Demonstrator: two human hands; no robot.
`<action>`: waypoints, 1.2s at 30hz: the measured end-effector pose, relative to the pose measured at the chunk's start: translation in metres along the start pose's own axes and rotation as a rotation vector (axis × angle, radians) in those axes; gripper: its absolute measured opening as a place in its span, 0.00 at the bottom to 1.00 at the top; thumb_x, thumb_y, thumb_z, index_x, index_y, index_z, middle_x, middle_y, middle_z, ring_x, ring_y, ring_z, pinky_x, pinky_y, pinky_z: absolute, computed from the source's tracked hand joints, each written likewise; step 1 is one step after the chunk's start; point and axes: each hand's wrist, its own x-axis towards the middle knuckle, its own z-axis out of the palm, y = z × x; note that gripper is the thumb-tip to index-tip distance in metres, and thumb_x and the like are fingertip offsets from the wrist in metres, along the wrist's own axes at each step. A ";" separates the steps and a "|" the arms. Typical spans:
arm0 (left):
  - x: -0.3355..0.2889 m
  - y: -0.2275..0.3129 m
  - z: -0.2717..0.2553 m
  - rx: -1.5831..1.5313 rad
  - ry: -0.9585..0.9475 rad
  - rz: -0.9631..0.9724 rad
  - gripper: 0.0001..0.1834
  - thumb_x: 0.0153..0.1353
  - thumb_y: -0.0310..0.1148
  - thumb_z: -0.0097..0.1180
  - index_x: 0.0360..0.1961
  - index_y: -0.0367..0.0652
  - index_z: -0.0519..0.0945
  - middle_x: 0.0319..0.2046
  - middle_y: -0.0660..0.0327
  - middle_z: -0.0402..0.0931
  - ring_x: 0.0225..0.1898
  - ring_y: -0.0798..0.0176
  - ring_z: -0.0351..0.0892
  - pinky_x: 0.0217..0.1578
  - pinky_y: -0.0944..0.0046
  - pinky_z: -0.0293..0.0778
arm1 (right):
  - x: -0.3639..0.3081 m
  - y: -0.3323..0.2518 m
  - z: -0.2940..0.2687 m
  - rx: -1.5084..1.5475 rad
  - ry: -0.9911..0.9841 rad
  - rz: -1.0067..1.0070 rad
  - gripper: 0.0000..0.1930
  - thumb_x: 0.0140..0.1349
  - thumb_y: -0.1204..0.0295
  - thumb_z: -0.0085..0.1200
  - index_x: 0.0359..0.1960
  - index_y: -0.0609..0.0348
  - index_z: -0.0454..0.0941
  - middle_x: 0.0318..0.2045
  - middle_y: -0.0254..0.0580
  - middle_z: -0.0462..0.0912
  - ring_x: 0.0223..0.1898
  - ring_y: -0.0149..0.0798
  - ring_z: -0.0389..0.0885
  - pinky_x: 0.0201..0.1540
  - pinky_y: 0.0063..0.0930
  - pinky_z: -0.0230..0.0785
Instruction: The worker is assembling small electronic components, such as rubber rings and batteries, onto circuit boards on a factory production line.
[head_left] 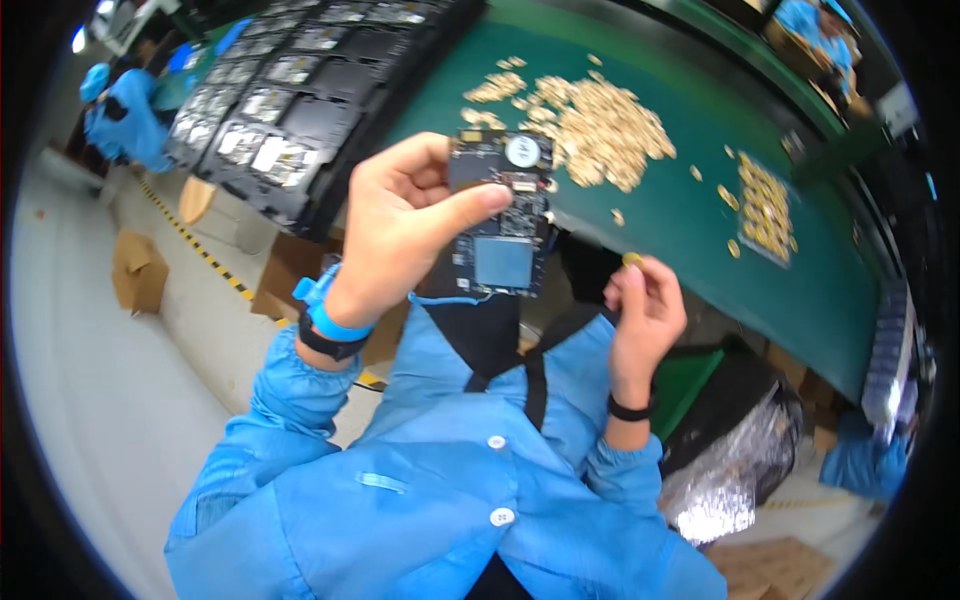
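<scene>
My left hand grips a dark circuit board by its left side, thumb across the front. A round white sticker or disc sits at the board's top, and a grey-blue square lies lower down. To the right, apart from the board, my right hand pinches a small yellow round piece between thumb and finger. Beyond the board, a heap of small tan, disc-like pieces is spread on the green tabletop. A clear tray of yellow round pieces lies farther right, with several loose ones beside it.
Black trays holding boards stand at the far left of the table. Below right are a green bin and shiny plastic wrapping. A cardboard box sits on the floor at left. Other people in blue are in the background.
</scene>
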 end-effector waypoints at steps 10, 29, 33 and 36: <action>-0.012 -0.055 0.077 -0.072 -0.159 -0.185 0.09 0.63 0.18 0.66 0.42 0.32 0.79 0.43 0.55 0.85 0.44 0.70 0.85 0.47 0.68 0.84 | -0.017 -0.032 0.017 0.200 -0.033 -0.063 0.33 0.64 0.88 0.61 0.67 0.63 0.59 0.42 0.49 0.85 0.44 0.32 0.85 0.48 0.24 0.78; -0.014 -0.057 0.028 0.127 -0.604 -0.441 0.18 0.69 0.21 0.59 0.58 0.28 0.77 0.35 0.58 0.85 0.35 0.70 0.85 0.38 0.70 0.81 | 0.018 -0.062 -0.034 -0.169 -0.407 0.228 0.35 0.56 0.86 0.69 0.64 0.63 0.65 0.33 0.42 0.87 0.37 0.28 0.86 0.40 0.20 0.75; -0.022 -0.060 0.033 0.084 -0.597 -0.521 0.15 0.69 0.21 0.58 0.55 0.27 0.78 0.38 0.53 0.86 0.37 0.67 0.86 0.38 0.68 0.85 | 0.029 -0.076 -0.040 -0.266 -0.550 0.245 0.34 0.55 0.84 0.69 0.63 0.61 0.66 0.33 0.40 0.86 0.37 0.27 0.85 0.41 0.20 0.74; -0.029 -0.072 0.036 -0.030 -0.515 -0.552 0.14 0.70 0.21 0.57 0.54 0.26 0.76 0.41 0.49 0.86 0.40 0.63 0.88 0.41 0.64 0.89 | 0.029 -0.070 -0.035 -0.219 -0.477 0.160 0.29 0.55 0.82 0.70 0.59 0.61 0.72 0.37 0.40 0.86 0.41 0.28 0.84 0.47 0.22 0.74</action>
